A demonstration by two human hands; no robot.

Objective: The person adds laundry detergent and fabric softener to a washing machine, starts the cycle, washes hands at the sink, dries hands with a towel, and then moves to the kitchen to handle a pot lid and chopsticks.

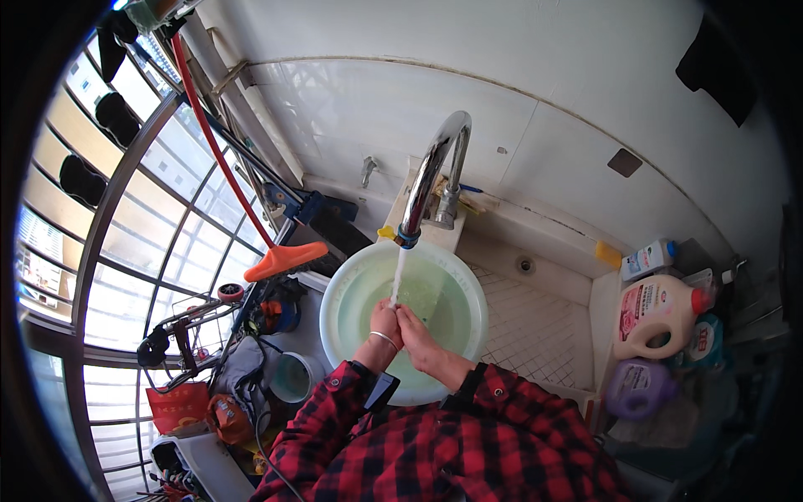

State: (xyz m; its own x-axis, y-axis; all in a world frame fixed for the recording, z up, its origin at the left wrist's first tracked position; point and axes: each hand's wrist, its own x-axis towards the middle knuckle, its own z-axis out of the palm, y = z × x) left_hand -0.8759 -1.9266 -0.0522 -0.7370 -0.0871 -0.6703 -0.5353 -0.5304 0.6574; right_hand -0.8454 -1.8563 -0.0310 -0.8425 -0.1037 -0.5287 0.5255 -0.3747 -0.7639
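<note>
My left hand (384,336) and my right hand (419,337) meet with their fingers together under a stream of running water (399,271). A pale bangle circles my left wrist. The water falls from a chrome gooseneck tap (439,154), which has a blue-and-brass fitting and a yellow tab at its mouth. Below both hands is a pale green plastic basin (479,314) with water in it. The inside of my hands is hidden, so whether anything lies between them does not show.
A washboard sink (533,332) extends right of the basin. Detergent bottles (655,314) and a yellow sponge (608,255) line its right edge. At left are an orange broom (285,260), a white bucket (295,376), a folding trolley (188,339) and barred windows.
</note>
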